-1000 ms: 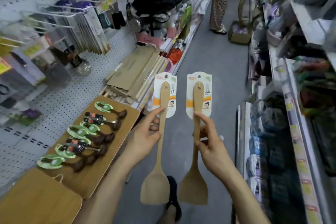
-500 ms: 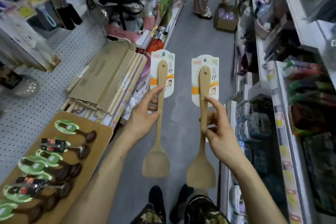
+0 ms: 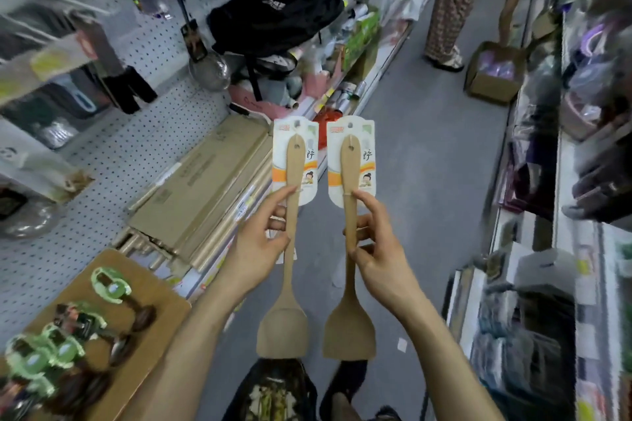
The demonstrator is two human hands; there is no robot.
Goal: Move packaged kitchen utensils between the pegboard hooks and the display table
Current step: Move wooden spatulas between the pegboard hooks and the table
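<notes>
The person's forearms (image 3: 191,352) are bare; below them show dark camouflage-patterned trousers (image 3: 273,396) and a low black shoe (image 3: 345,378).

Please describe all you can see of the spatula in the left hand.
The wooden spatula is pale, with a long handle, a hole near its top and a wide flat blade. It is upright, blade down, above the floor. A white printed card backs the handle top. The left hand grips the handle.

Left hand (image 3: 254,249), right hand (image 3: 379,249) raised, each pinching spatula (image 3: 282,331).
</notes>
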